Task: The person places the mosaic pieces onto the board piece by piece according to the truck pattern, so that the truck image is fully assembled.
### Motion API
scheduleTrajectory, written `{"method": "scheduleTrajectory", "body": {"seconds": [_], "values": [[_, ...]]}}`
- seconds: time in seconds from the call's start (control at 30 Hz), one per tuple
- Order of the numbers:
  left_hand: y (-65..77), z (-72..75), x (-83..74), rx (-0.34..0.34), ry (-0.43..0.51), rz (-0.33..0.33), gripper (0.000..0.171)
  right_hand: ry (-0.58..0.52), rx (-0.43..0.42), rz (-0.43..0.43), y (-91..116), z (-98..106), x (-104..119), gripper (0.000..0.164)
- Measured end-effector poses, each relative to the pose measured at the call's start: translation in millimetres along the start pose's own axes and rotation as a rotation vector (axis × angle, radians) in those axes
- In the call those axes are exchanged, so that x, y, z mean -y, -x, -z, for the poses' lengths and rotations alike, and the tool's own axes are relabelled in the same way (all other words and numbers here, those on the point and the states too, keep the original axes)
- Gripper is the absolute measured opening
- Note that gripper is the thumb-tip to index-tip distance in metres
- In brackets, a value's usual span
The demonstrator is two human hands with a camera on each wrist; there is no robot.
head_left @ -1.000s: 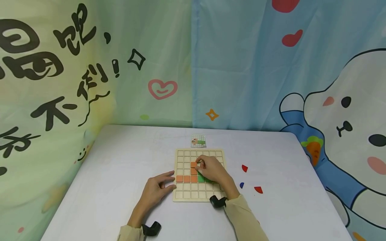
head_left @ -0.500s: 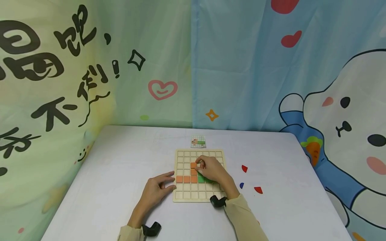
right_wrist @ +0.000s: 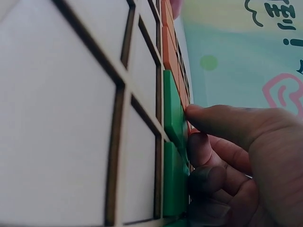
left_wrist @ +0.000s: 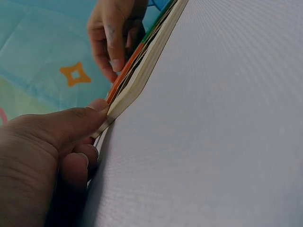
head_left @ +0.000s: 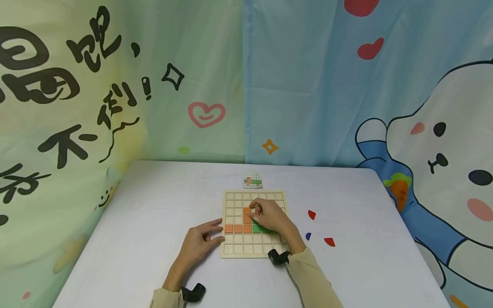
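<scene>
A square wooden grid board (head_left: 254, 252) lies on the white table with orange tiles (head_left: 238, 229) and green tiles (head_left: 256, 228) in some of its cells. My left hand (head_left: 200, 241) rests against the board's left edge; thumb and index finger touch it apart from each other. In the left wrist view the left thumb lies over the rim. Over the board's middle, my right hand (head_left: 269, 216) has thumb and index finger at the edges of the top orange tile (head_left: 246, 211). Its other fingers are bent in the right wrist view. The palm hides several cells and some green tiles.
Behind the board lies a small picture card (head_left: 252, 180) with a gridded pattern. To its right lie two red pieces (head_left: 329, 242) and a blue half-round piece (head_left: 308, 236). A printed curtain (head_left: 304, 107) hangs behind the table (head_left: 161, 205).
Both hands and the tiles keep their places. Only the head view shifts very slightly.
</scene>
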State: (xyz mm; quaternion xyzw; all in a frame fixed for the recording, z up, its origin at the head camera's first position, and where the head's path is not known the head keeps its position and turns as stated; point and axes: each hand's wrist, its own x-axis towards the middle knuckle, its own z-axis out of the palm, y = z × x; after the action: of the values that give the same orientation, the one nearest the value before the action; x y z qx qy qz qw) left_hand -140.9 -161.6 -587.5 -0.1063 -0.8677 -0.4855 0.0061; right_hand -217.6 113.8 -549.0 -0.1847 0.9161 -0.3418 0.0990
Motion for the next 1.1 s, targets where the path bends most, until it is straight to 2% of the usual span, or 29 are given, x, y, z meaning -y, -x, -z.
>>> {"method": "scheduleTrajectory", "body": {"seconds": [0.4,0.6,0.7,0.87,1.1], "values": [[-0.6,0.7,-0.2,0.009,0.007,0.021,0.029,-0.047,0.038,0.052,10,13,3,0.031],[-0.1,0.4,1.2,0.012,0.003,0.017,0.03,-0.024,0.022,0.038,22,27,-3,0.033],[-0.1,1.1,1.8,0.007,-0.008,0.0,0.029,-0.023,0.004,0.004,29,36,-7,0.034],[-1.0,2.0,2.7,-0.016,-0.01,-0.034,0.029,0.002,-0.028,0.0,38,53,-21,0.033],[-0.6,0.2,1.3,-0.005,0.001,-0.02,0.03,0.065,-0.066,-0.014,54,77,-51,0.028]]}}
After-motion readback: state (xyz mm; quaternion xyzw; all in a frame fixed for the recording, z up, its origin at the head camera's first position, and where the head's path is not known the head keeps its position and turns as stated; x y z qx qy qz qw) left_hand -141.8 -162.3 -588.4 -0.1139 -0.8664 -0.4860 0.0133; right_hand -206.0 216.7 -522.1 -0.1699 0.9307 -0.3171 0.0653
